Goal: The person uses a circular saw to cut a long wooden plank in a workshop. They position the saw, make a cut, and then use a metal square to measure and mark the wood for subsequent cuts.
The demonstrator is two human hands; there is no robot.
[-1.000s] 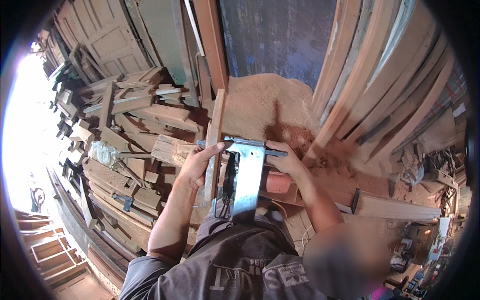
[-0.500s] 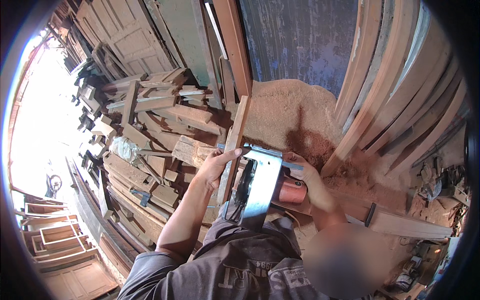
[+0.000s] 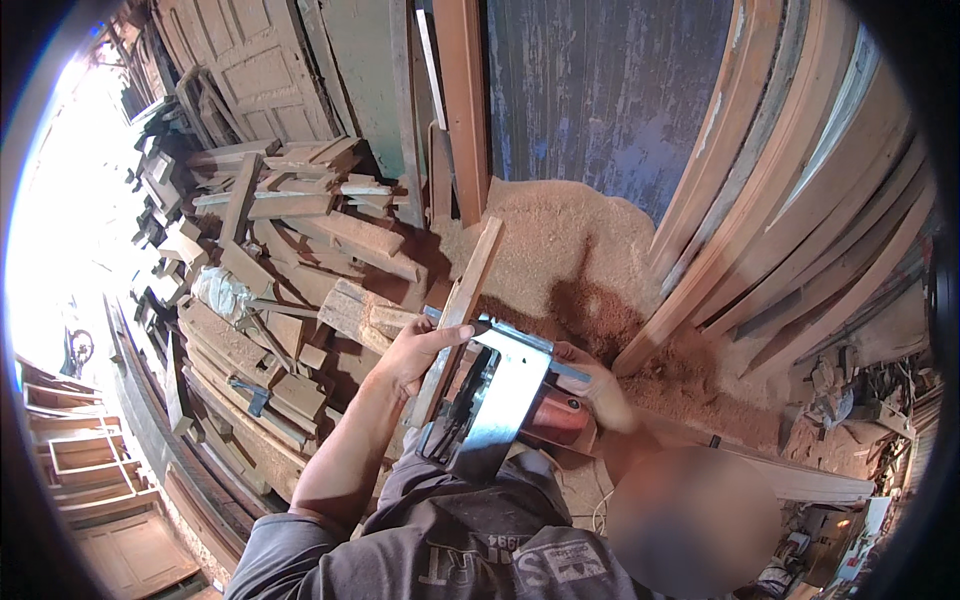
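Note:
A circular saw is held upturned in front of me, its shiny metal base plate (image 3: 508, 385) facing up and its red motor housing (image 3: 560, 416) to the right. A narrow wooden strip (image 3: 470, 285) lies along the left edge of the plate, pointing away from me. My left hand (image 3: 412, 352) is closed around the strip, thumb on top, at the plate's far left corner. On the other side my right hand (image 3: 592, 388) grips the saw near a flat blue-grey metal bar (image 3: 569, 371). Part of the right hand's fingers is hidden behind the saw.
Offcuts and boards (image 3: 245, 345) are heaped at the left. A sawdust mound (image 3: 550, 225) lies ahead, against a worn blue panel (image 3: 600, 100). Long timbers (image 3: 760, 200) lean at the right. Wooden frames (image 3: 85, 455) stand at the lower left.
My view has turned slightly, so the surroundings sit further left. The saw and strip are tilted a little more to the right at their far end. Both hands keep their hold.

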